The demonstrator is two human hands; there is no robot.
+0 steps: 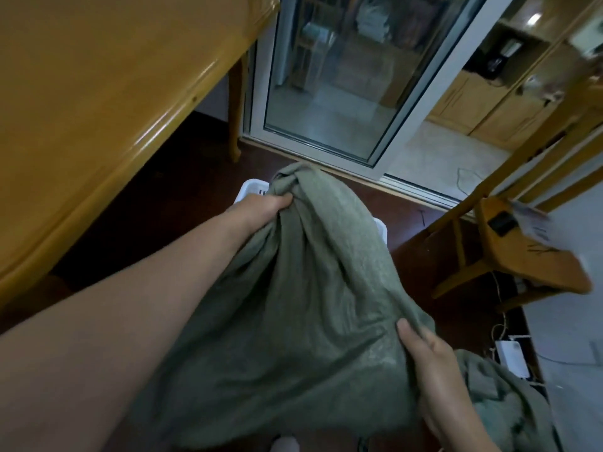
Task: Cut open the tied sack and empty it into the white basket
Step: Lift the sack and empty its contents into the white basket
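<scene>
A large grey-green fabric sack [303,288] fills the middle of the head view, stretched from near me toward the far floor. My left hand [264,207] grips its bunched far end. My right hand [430,370] holds the cloth at the near right side. Under the far end, the white basket [251,189] stands on the dark floor, with only its rim corners showing, one more at the right [380,228]. The sack hides the basket's inside. Whether the sack's mouth is tied or cut cannot be seen.
A glossy wooden table [98,109] stands at the left, its leg beside a sliding glass door [342,93]. A wooden chair [522,243] with papers and a small dark object is on the right. Cords and a white box [512,357] lie on the floor.
</scene>
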